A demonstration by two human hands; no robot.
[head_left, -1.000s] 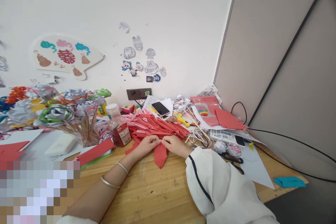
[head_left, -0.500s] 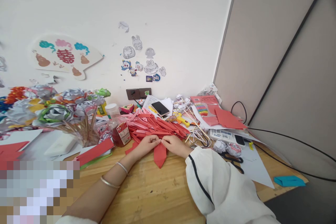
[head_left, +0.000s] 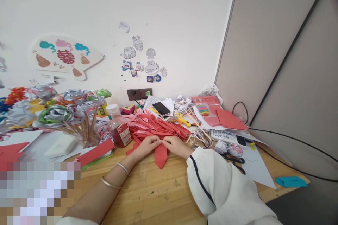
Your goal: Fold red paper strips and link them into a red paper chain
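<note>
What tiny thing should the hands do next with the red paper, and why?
Probably pinch and crease its top end: the left hand and right hand have their fingertips close together there, while the lower end of the red paper already comes to a point.

Left hand [head_left: 147,145] sits just left of frame center, below mid-height; right hand [head_left: 176,145] just right of center, about level with it. Fingertips point inward, very close; contact between them unclear. Both hands pinch, thumbs against fingers; remaining fingers partly hidden. Left forearm [head_left: 111,179] bare, slants from lower left up to center, white cuff at bottom edge. Right arm comes in from lower right, loose white sleeve [head_left: 224,182] down to the wrist [head_left: 188,152].
</note>
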